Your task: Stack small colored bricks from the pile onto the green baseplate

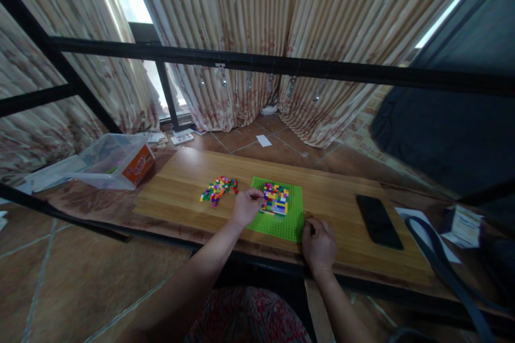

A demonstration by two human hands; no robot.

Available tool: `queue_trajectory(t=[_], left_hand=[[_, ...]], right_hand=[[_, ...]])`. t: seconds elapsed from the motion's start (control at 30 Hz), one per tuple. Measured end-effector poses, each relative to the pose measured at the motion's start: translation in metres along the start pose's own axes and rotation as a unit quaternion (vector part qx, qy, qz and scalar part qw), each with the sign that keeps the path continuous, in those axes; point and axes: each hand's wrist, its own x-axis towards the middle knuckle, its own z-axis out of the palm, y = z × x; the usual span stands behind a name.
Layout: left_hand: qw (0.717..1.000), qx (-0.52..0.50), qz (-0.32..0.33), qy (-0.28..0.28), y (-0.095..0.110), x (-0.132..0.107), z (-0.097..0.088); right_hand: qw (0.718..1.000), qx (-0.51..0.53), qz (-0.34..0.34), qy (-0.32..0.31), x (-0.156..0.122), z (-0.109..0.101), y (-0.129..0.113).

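Observation:
A green baseplate [286, 222] lies on the wooden board [181, 193], with a patch of many-coloured small bricks [276, 198] built on it. My left hand [246, 207] rests at the plate's left edge, its fingers curled together and touching the left side of the brick patch; whether a brick is in them is hidden. My right hand [318, 243] lies curled in a loose fist at the plate's front right corner, holding the plate's edge down. A heap of loose coloured bricks [218, 189] sits just left of the plate.
A clear plastic box [105, 159] with an orange label stands at the far left. A black phone [379, 221] lies flat at the right. A dark strap [446, 273] and papers [462, 225] are at the right edge. A black frame bar [281, 66] crosses overhead.

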Motion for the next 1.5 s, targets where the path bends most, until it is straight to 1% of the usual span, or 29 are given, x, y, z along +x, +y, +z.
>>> queue_trajectory(t=[0.17,0.37,0.47,0.67,1.07,1.33,1.5], left_hand=[[1.000,-0.018,-0.020,0.009,0.001,0.000,0.002],[0.996,-0.069,-0.043,0.023,-0.005,-0.002,0.005],[0.994,-0.091,-0.048,0.031,-0.008,-0.003,0.005],[0.991,-0.118,-0.055,0.029,-0.010,-0.004,0.006],[0.992,-0.108,-0.051,0.028,-0.010,-0.004,0.006],[0.993,-0.102,-0.041,0.036,-0.014,-0.004,0.014],[0.991,-0.122,-0.052,0.023,-0.015,-0.005,0.013]], right_hand=[[1.000,-0.002,-0.001,-0.001,0.000,0.000,0.000],[1.000,-0.001,0.006,0.001,0.000,0.000,-0.001],[1.000,-0.003,0.010,0.000,-0.001,0.000,-0.002],[1.000,-0.001,0.004,0.004,-0.001,0.000,0.000],[1.000,0.003,0.006,-0.001,0.000,-0.002,-0.002],[1.000,-0.004,0.011,-0.008,0.000,-0.001,0.000],[1.000,0.004,0.008,0.000,-0.001,0.000,0.001]])
